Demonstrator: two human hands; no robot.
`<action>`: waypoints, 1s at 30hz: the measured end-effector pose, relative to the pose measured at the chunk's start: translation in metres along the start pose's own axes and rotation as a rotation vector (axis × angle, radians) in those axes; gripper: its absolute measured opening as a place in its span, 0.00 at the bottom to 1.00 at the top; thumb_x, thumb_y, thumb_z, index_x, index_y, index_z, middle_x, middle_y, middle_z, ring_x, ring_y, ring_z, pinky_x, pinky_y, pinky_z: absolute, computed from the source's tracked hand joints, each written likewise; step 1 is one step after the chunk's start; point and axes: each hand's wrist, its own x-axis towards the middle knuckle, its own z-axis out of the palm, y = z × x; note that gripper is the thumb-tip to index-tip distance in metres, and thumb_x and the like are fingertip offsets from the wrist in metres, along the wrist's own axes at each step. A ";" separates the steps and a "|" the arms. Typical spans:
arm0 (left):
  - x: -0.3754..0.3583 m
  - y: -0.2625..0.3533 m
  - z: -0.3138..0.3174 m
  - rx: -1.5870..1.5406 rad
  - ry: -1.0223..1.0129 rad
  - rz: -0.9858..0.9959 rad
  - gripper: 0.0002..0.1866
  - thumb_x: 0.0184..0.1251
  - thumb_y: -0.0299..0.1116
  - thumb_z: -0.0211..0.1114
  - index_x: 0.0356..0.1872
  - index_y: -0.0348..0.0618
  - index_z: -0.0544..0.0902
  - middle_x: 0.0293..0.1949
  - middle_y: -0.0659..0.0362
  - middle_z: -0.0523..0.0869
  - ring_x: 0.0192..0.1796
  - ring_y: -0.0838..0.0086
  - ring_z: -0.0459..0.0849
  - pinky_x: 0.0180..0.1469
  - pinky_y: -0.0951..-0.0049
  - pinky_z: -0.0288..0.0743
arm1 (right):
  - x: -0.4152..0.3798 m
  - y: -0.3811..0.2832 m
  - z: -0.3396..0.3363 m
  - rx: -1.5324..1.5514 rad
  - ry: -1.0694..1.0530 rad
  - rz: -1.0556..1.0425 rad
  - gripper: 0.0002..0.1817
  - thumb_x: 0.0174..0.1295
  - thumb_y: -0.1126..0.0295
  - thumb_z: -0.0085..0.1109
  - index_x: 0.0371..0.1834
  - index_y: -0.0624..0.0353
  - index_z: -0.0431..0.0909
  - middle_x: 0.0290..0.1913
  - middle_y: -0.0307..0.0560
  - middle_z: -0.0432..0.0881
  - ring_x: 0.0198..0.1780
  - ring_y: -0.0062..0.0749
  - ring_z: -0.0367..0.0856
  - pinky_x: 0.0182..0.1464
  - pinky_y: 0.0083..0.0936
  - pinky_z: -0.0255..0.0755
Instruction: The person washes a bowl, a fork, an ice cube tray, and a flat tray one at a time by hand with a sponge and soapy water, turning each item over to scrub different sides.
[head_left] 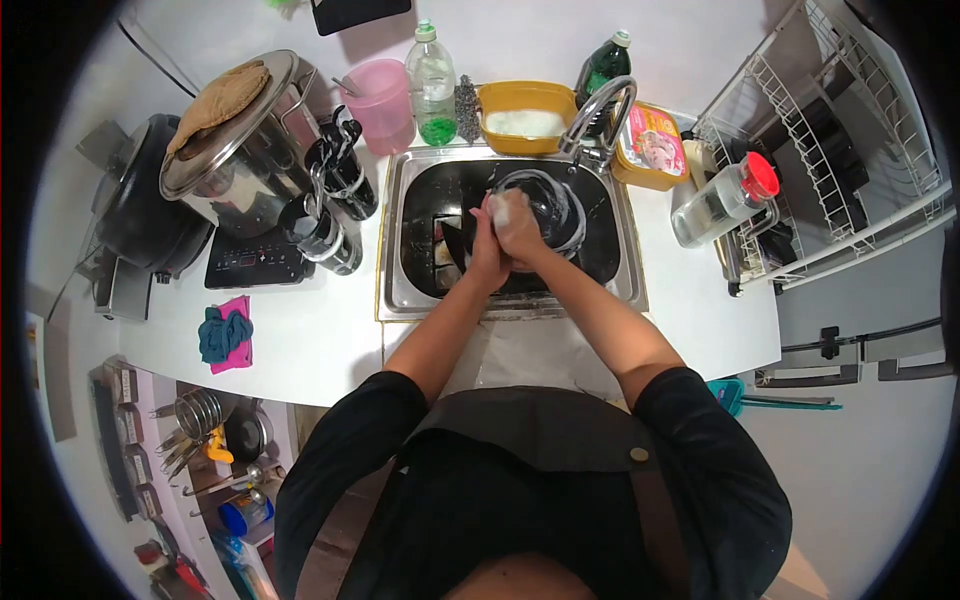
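Observation:
Both hands meet over the dark sink (425, 190). My left hand (487, 245) is pressed against the right one, its fingers partly hidden. White foam or a soapy sponge shows at my right hand (517, 228), whose fingers are curled round it; which of the two it is I cannot tell. Right beside and behind the hands lies a round, clear-looking bowl or lid (572, 205) streaked with suds. Some dark and pale items (445, 255) rest in the left part of the sink, partly covered by my left hand. The faucet (600, 110) arches over the sink's back right.
Behind the sink stand a pink container (380, 105), a soap bottle (432, 85), a yellow tub (526, 120) and a green bottle (607, 70). A red-lidded jug (720, 205) and wire rack (800, 100) are right. A pot (245, 150) and cooktop (260, 262) are left.

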 end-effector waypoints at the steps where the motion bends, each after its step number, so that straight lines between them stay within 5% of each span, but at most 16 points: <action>1: 0.005 -0.002 -0.016 -0.004 -0.039 -0.062 0.34 0.62 0.66 0.33 0.62 0.57 0.60 0.61 0.60 0.66 0.62 0.67 0.65 0.59 0.63 0.64 | -0.005 -0.015 -0.009 0.075 0.002 0.072 0.19 0.59 0.56 0.47 0.37 0.65 0.65 0.38 0.68 0.72 0.42 0.62 0.71 0.46 0.44 0.66; 3: 0.019 -0.014 -0.060 -0.012 -0.121 -0.187 0.36 0.60 0.68 0.35 0.67 0.62 0.51 0.65 0.61 0.60 0.66 0.65 0.58 0.59 0.56 0.63 | 0.004 -0.003 0.010 0.135 0.120 0.132 0.19 0.57 0.58 0.50 0.38 0.65 0.63 0.36 0.69 0.71 0.39 0.63 0.71 0.43 0.46 0.66; 5: -0.002 -0.010 -0.018 0.116 0.003 -0.256 0.35 0.61 0.68 0.35 0.67 0.65 0.50 0.65 0.61 0.59 0.65 0.62 0.61 0.54 0.47 0.66 | 0.015 0.017 0.021 0.241 0.227 0.231 0.20 0.53 0.63 0.55 0.40 0.63 0.60 0.35 0.67 0.70 0.42 0.62 0.70 0.44 0.44 0.65; 7: -0.007 -0.008 -0.003 0.157 0.120 -0.279 0.29 0.66 0.59 0.39 0.66 0.70 0.48 0.63 0.59 0.59 0.60 0.57 0.67 0.43 0.38 0.72 | 0.030 0.043 0.028 -0.060 0.312 -0.089 0.20 0.51 0.63 0.56 0.41 0.61 0.61 0.38 0.63 0.69 0.45 0.58 0.68 0.46 0.42 0.64; 9: -0.009 0.007 -0.008 0.306 0.066 -0.237 0.27 0.67 0.53 0.42 0.66 0.71 0.48 0.61 0.59 0.62 0.57 0.59 0.71 0.40 0.43 0.75 | 0.026 0.044 0.016 -0.474 0.413 -0.249 0.20 0.48 0.63 0.57 0.42 0.60 0.65 0.44 0.54 0.67 0.49 0.48 0.64 0.50 0.39 0.59; 12: -0.011 0.027 -0.033 0.349 0.043 -0.173 0.29 0.67 0.38 0.46 0.66 0.72 0.46 0.57 0.58 0.67 0.51 0.62 0.76 0.33 0.51 0.79 | 0.012 0.058 -0.007 -0.757 0.143 -0.207 0.24 0.47 0.68 0.57 0.49 0.59 0.65 0.46 0.52 0.67 0.50 0.46 0.64 0.47 0.40 0.62; 13: -0.013 0.040 -0.029 0.366 0.065 -0.151 0.29 0.66 0.38 0.46 0.66 0.72 0.46 0.57 0.59 0.68 0.50 0.62 0.76 0.32 0.51 0.79 | 0.000 0.045 -0.011 -0.870 -0.078 -0.191 0.23 0.49 0.66 0.55 0.50 0.59 0.66 0.49 0.52 0.66 0.52 0.43 0.64 0.48 0.39 0.62; 14: -0.014 0.047 -0.026 0.380 0.088 -0.128 0.29 0.66 0.38 0.46 0.65 0.73 0.46 0.56 0.59 0.69 0.49 0.62 0.77 0.32 0.51 0.80 | -0.009 0.027 -0.012 -0.889 -0.375 -0.122 0.27 0.53 0.63 0.53 0.55 0.62 0.62 0.56 0.58 0.63 0.58 0.52 0.59 0.55 0.46 0.58; 17: -0.006 0.024 -0.031 0.302 0.082 -0.149 0.28 0.67 0.49 0.45 0.66 0.71 0.46 0.61 0.57 0.64 0.53 0.57 0.73 0.36 0.44 0.76 | 0.006 0.090 0.054 0.085 -0.114 -0.768 0.39 0.53 0.67 0.51 0.66 0.66 0.45 0.66 0.67 0.47 0.67 0.70 0.41 0.65 0.57 0.36; 18: -0.010 0.013 -0.030 0.309 0.087 -0.194 0.28 0.67 0.52 0.45 0.66 0.71 0.46 0.62 0.57 0.62 0.54 0.56 0.72 0.37 0.42 0.75 | 0.014 0.065 0.046 -0.264 -0.064 -0.304 0.37 0.52 0.69 0.51 0.65 0.64 0.47 0.67 0.67 0.46 0.67 0.67 0.45 0.66 0.54 0.38; 20: -0.007 0.020 -0.018 0.314 0.074 -0.181 0.30 0.66 0.56 0.44 0.66 0.70 0.44 0.63 0.56 0.60 0.56 0.53 0.70 0.39 0.38 0.73 | 0.016 0.055 0.009 -0.420 0.048 -0.092 0.30 0.53 0.72 0.52 0.60 0.62 0.54 0.64 0.67 0.51 0.64 0.63 0.51 0.65 0.50 0.44; 21: -0.006 0.029 -0.023 0.295 0.079 -0.156 0.30 0.66 0.57 0.44 0.66 0.70 0.44 0.63 0.56 0.61 0.56 0.53 0.70 0.39 0.39 0.73 | 0.012 0.045 -0.020 -0.510 -0.103 -0.203 0.29 0.53 0.71 0.52 0.59 0.61 0.55 0.64 0.64 0.53 0.64 0.58 0.53 0.63 0.49 0.49; 24: -0.007 0.036 -0.034 0.253 0.035 -0.114 0.31 0.65 0.58 0.43 0.66 0.69 0.45 0.62 0.57 0.63 0.57 0.55 0.70 0.41 0.41 0.74 | -0.004 0.030 -0.011 -0.523 -0.551 -0.070 0.29 0.54 0.70 0.50 0.60 0.62 0.54 0.64 0.63 0.52 0.66 0.58 0.51 0.64 0.50 0.47; 25: -0.001 0.026 -0.039 0.202 0.016 -0.142 0.31 0.65 0.58 0.43 0.66 0.69 0.45 0.61 0.57 0.63 0.57 0.55 0.71 0.41 0.41 0.74 | -0.006 0.031 -0.010 -0.165 -0.595 -0.328 0.27 0.53 0.66 0.52 0.56 0.66 0.60 0.60 0.68 0.55 0.64 0.62 0.51 0.65 0.53 0.43; 27: -0.002 0.005 -0.043 0.199 -0.043 -0.181 0.29 0.66 0.58 0.42 0.65 0.67 0.47 0.61 0.57 0.63 0.57 0.56 0.71 0.41 0.42 0.75 | -0.008 0.053 0.017 -0.075 -0.036 -0.650 0.28 0.55 0.63 0.49 0.57 0.66 0.59 0.58 0.64 0.58 0.62 0.59 0.53 0.63 0.50 0.45; 30: -0.014 0.020 -0.018 0.262 0.147 -0.200 0.27 0.67 0.57 0.41 0.63 0.65 0.50 0.60 0.57 0.64 0.56 0.55 0.72 0.40 0.42 0.75 | 0.010 0.055 -0.019 -0.670 0.074 -0.355 0.24 0.55 0.62 0.49 0.54 0.60 0.63 0.56 0.60 0.62 0.53 0.48 0.61 0.55 0.41 0.57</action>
